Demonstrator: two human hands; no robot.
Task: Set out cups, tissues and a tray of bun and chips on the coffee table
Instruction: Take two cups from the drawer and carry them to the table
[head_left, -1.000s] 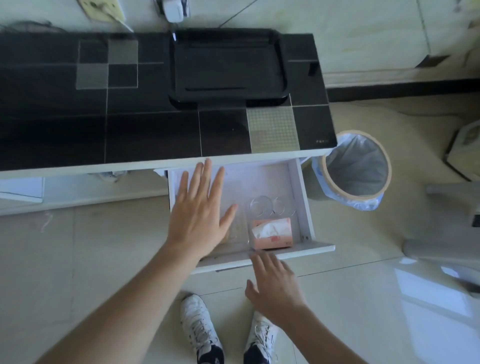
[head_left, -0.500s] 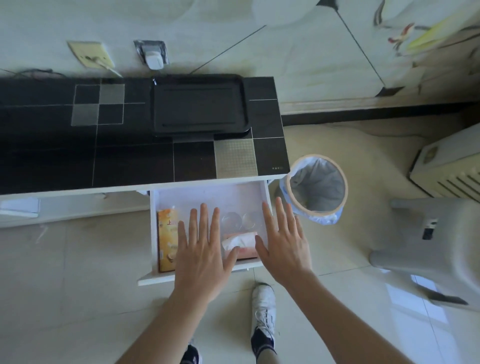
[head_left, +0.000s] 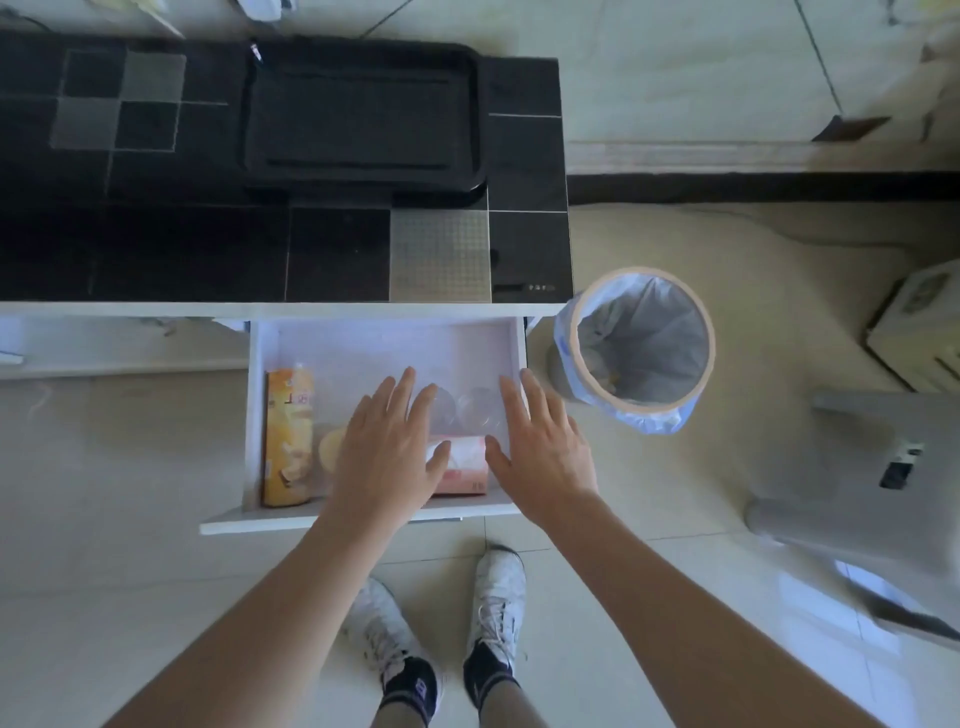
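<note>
A white drawer (head_left: 260, 415) stands pulled out from under the black-tiled coffee table (head_left: 208, 249). Inside lie an orange chips can (head_left: 287, 436) on the left, a pale bun (head_left: 330, 449) partly hidden by my left hand, clear cups (head_left: 470, 408) in the middle, and a pink tissue pack (head_left: 462, 465) at the front. A black tray (head_left: 358, 111) sits on the tabletop. My left hand (head_left: 389, 457) and my right hand (head_left: 540, 447) hover flat over the drawer, fingers spread, on either side of the tissue pack, holding nothing.
A bin (head_left: 641, 343) lined with a bag stands right of the drawer. A grey plastic stool (head_left: 878, 488) is at the far right. My white shoes (head_left: 441, 608) stand on the pale tile floor below the drawer front.
Both hands have drawn closer together over the drawer, the right one moving from the drawer's front to above its right side. The chips can has come into sight as the left hand shifted.
</note>
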